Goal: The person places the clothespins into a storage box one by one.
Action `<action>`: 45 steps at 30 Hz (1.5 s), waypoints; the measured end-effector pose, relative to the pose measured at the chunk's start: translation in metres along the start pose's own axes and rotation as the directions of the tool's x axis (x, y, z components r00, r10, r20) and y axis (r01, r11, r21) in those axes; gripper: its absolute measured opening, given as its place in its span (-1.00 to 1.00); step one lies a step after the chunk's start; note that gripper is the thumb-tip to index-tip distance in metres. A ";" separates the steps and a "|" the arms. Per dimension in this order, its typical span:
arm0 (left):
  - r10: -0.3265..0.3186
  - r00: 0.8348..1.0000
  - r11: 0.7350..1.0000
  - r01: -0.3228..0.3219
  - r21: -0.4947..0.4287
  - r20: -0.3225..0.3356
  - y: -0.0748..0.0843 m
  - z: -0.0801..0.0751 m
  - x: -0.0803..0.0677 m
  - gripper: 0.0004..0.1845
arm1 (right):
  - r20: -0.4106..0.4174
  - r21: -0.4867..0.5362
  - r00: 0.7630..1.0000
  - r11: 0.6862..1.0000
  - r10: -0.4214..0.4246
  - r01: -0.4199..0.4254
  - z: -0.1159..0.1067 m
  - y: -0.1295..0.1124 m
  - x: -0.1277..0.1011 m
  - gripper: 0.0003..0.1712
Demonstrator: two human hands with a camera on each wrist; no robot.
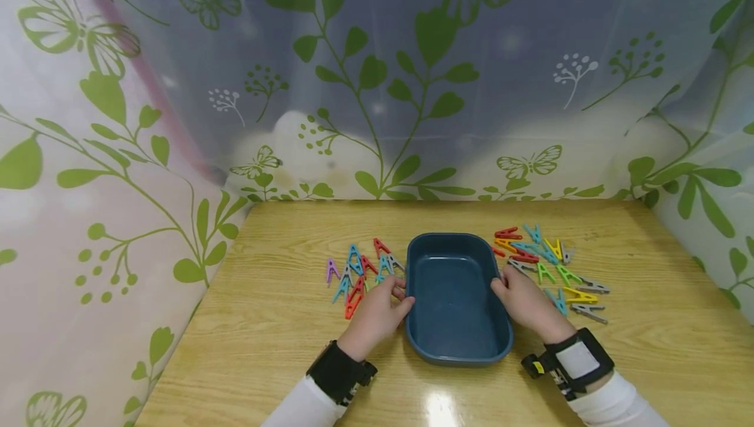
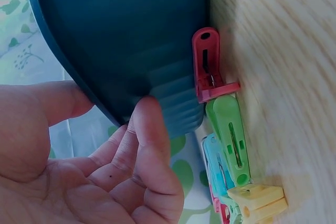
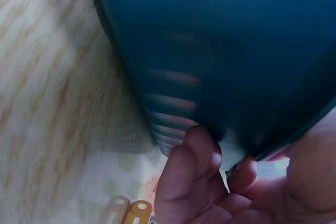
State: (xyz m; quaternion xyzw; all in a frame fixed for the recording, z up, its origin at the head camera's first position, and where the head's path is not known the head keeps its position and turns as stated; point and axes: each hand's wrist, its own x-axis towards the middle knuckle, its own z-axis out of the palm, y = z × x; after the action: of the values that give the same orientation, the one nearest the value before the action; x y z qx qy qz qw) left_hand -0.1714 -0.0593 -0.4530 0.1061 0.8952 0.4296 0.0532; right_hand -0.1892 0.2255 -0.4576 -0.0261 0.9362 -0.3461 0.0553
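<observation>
Dark blue, the rounded rectangular basin (image 1: 459, 312) appears mouth upward, just right of centre in the lower half of the head view, with the wood-grained table (image 1: 253, 355) around it. I observe the left hand (image 1: 379, 314) grasping the basin's left rim; the left wrist view shows me its thumb at the edge and its fingers (image 2: 152, 137) against the outer wall. The right hand (image 1: 526, 297) grasps the opposite rim likewise, its fingers (image 3: 178, 174) on the ribbed outside at lower centre of the right wrist view. Left of the basin lies a group of multicoloured clips (image 1: 355, 297); a second group of clips (image 1: 567, 275) spreads at the right of the head view. Through the left wrist view I note a red clip (image 2: 206, 69) close beside the basin, a green clip (image 2: 231, 142) below it, and a yellow clip (image 2: 260, 204) at lower right. Behind, a leaf-and-butterfly-patterned curtain (image 1: 524, 86) fills the upper half.
</observation>
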 end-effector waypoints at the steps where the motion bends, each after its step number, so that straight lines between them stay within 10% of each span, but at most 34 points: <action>1: -0.003 1.000 1.000 0.003 0.000 0.003 0.000 0.000 0.000 -0.66 | 0.002 0.000 1.000 1.000 0.005 -0.005 0.000 0.000 0.000 -0.69; 25: -0.034 0.999 0.996 0.035 -0.078 0.014 -0.002 -0.012 0.017 -0.51 | -0.033 0.045 0.999 0.999 0.017 -0.016 -0.006 0.005 0.005 -0.47; 37: -0.246 0.969 0.850 0.203 -0.486 -0.026 -0.003 0.011 0.035 -0.58 | -0.102 0.068 0.995 0.998 0.002 0.005 0.000 0.008 0.008 -0.52; 45: -0.274 0.962 0.841 0.237 -0.487 -0.005 0.000 0.018 0.037 -0.63 | -0.092 0.064 0.996 0.998 -0.015 0.021 0.003 0.009 0.008 -0.57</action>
State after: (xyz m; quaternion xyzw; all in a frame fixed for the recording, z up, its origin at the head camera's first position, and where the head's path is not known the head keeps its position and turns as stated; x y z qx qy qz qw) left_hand -0.2044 -0.0370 -0.4643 -0.0470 0.7674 0.6313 0.1014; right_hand -0.1964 0.2300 -0.4664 -0.0170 0.9257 -0.3778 0.0102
